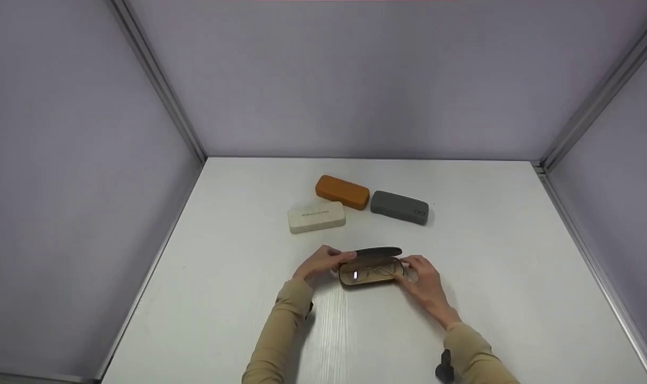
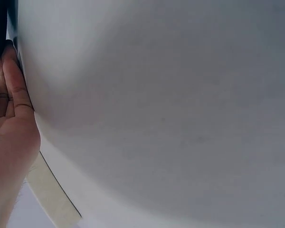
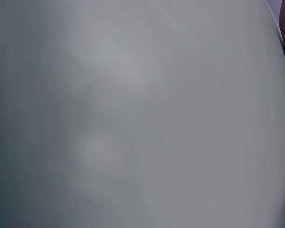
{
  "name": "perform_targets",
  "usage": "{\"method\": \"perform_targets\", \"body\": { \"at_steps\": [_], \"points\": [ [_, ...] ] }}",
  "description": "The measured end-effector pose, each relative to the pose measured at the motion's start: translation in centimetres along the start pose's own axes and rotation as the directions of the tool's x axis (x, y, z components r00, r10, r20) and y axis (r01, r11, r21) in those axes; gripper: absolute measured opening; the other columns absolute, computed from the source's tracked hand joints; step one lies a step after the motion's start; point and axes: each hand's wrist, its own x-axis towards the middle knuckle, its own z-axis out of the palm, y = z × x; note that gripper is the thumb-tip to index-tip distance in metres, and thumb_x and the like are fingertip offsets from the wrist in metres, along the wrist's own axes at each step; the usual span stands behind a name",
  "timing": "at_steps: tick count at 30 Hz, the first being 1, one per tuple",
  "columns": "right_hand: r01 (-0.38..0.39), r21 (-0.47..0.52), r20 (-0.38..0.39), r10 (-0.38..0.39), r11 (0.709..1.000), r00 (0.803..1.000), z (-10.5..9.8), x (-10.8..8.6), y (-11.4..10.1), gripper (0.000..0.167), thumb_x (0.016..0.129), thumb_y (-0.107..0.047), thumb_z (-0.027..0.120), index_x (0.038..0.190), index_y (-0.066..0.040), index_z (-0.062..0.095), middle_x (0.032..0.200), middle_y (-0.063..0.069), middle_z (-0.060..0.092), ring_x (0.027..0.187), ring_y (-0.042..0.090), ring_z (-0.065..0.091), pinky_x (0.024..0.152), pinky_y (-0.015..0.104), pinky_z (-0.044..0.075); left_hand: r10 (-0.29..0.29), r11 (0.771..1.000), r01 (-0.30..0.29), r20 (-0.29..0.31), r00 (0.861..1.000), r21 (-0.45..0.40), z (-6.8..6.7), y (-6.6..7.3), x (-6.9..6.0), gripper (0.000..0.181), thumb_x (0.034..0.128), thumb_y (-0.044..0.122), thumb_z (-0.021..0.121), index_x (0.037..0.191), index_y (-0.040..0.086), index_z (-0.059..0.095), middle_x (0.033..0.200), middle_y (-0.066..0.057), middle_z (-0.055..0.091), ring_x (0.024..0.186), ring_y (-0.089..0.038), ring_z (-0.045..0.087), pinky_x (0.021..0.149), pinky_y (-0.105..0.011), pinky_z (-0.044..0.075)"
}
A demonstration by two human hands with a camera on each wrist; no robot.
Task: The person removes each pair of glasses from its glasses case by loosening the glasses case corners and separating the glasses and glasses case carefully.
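Glasses (image 1: 384,271) lie inside the open dark case (image 1: 370,284), on the counter (image 1: 222,320) — left hand (image 1: 320,261) pinching its left end at the lid (image 1: 379,251), right hand (image 1: 423,282) curled round the right end; whether that second grip also catches the glasses, I cannot tell. Best to steady the case, press nothing onto the glasses and ease the lid — never force it

Left hand (image 1: 322,262) angled inward, right hand (image 1: 425,285) opposite with bent fingers (image 1: 415,260), arms (image 1: 278,333) extended
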Motion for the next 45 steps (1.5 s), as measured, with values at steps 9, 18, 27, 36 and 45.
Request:
{"method": "perform_targets", "body": {
  "at_steps": [9, 18, 27, 36, 45],
  "points": [
    [0.345, -0.109, 0.038, -0.343, 0.932, 0.938, 0.1, 1.1, -1.1, 0.039, 0.071, -0.002, 0.088, 0.107, 0.001, 0.075, 0.108, 0.012, 0.072, 0.100, 0.026, 0.069, 0.085, 0.038, 0.056, 0.022, 1.000, -0.022, 0.004, 1.000, 0.002, -0.1, -0.1, 0.2, 0.059, 0.0863, 0.065, 0.065, 0.097, 0.009, 0.078, 0.083, 0.004, 0.064, 0.076, -0.011, 0.053, 0.072, -0.026, 0.045],
    [0.414, -0.195, 0.167, -0.386, 0.889, 0.907, 1.1, 2.2, -3.2, 0.033, 0.080, -0.006, 0.084, 0.111, 0.000, 0.075, 0.111, 0.008, 0.074, 0.105, 0.024, 0.070, 0.089, 0.037, 0.058, 0.035, 0.999, -0.034, -0.008, 0.999, 0.027, 0.0, 0.0, 0.0, 0.063, 0.0857, 0.067, 0.064, 0.102, 0.008, 0.078, 0.088, 0.002, 0.069, 0.080, -0.012, 0.056, 0.073, -0.026, 0.046],
    [0.403, -0.316, 0.277, -0.323, 0.859, 0.905, 2.8, 2.5, -4.1, 0.026, 0.086, -0.014, 0.080, 0.110, -0.004, 0.074, 0.104, 0.004, 0.067, 0.096, 0.021, 0.064, 0.087, 0.037, 0.055, 0.004, 1.000, -0.004, -0.005, 1.000, 0.017, 0.1, 0.0, -0.2, 0.062, 0.0845, 0.067, 0.066, 0.104, 0.009, 0.078, 0.092, 0.000, 0.071, 0.084, -0.014, 0.059, 0.075, -0.027, 0.047],
    [0.377, -0.386, 0.233, -0.307, 0.842, 0.923, 4.0, 2.9, -4.2, 0.011, 0.081, -0.004, 0.078, 0.091, -0.006, 0.075, 0.094, 0.005, 0.068, 0.087, 0.023, 0.064, 0.079, 0.037, 0.054, 0.019, 1.000, -0.019, -0.001, 1.000, -0.010, 0.1, -0.1, -0.1, 0.056, 0.0860, 0.063, 0.066, 0.092, 0.008, 0.076, 0.080, 0.003, 0.064, 0.076, -0.012, 0.055, 0.072, -0.026, 0.046],
    [0.401, -0.414, 0.123, -0.387, 0.817, 0.914, 4.7, 2.9, -3.8, 0.007, 0.077, 0.000, 0.076, 0.079, -0.007, 0.074, 0.082, 0.004, 0.067, 0.073, 0.022, 0.061, 0.066, 0.036, 0.052, 0.006, 1.000, -0.006, -0.003, 1.000, -0.020, 0.2, -0.2, 0.1, 0.053, 0.0850, 0.062, 0.068, 0.090, 0.010, 0.076, 0.079, 0.004, 0.063, 0.077, -0.013, 0.055, 0.072, -0.027, 0.045]
  ]
}}
